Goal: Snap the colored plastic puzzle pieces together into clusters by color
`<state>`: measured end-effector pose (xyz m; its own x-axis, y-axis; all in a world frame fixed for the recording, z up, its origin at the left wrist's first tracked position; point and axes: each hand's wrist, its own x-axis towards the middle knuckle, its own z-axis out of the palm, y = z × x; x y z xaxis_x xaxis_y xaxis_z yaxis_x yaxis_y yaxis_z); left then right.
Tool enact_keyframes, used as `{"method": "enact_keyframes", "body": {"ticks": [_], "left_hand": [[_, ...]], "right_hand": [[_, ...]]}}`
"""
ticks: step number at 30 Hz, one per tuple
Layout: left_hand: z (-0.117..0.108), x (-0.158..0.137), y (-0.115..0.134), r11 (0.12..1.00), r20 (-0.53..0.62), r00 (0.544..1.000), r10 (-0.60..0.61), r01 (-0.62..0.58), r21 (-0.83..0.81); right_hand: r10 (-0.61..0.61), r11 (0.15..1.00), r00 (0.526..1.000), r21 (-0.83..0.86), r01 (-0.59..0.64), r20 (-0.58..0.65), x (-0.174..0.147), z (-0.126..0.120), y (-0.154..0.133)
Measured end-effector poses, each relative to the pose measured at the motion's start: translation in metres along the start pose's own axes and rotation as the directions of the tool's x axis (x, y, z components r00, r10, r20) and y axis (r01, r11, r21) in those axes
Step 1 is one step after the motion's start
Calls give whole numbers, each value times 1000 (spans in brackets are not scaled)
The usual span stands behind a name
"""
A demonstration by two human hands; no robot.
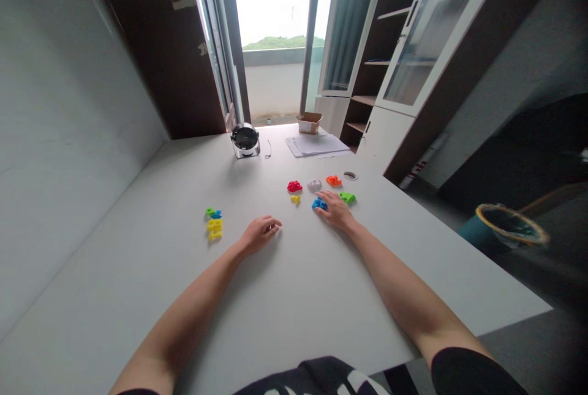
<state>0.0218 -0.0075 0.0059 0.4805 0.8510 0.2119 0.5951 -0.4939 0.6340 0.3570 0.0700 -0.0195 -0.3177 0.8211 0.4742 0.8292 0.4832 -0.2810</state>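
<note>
Small blue plastic pieces (318,203) lie on the white table, between the thumb and fingers of my right hand (337,211), which closes around them from the right. Just right of that hand are green pieces (348,198). My left hand (260,234) rests on the table with loosely bent fingers, slightly apart and with nothing visible in them. Farther left sit yellow pieces (214,228), a green piece (210,211) and a blue piece (215,215). Beyond my hands lie red pieces (294,186), a yellow piece (295,199), pale grey pieces (315,185) and orange pieces (333,180).
A round black and silver device (245,140) stands at the table's back, left of white papers (319,145) and a small open cardboard box (309,122). A cable hole (350,176) is at the right edge. A bin (509,226) stands on the floor to the right.
</note>
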Motion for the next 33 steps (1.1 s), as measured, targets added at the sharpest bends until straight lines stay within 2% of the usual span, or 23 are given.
{"method": "enact_keyframes", "body": {"ticks": [9,13,17,27,33], "left_hand": [[0,0,0,1000,-5,1000,1,-1,-1],[0,0,1,1000,3,1000,-2,2,2],[0,0,1,1000,7,1000,-9,9,1],[0,0,1,1000,-4,1000,-9,9,-1],[0,1,0,1000,1,1000,2,-2,1]], "right_hand": [[66,994,998,-84,-67,-8,-1,5,1],[68,997,997,-44,-70,-40,-1,5,3],[142,990,987,1,-142,-70,-2,3,2],[207,978,978,-4,-207,3,-2,-1,-5],[228,974,974,21,-228,-5,-3,-2,-6]]}}
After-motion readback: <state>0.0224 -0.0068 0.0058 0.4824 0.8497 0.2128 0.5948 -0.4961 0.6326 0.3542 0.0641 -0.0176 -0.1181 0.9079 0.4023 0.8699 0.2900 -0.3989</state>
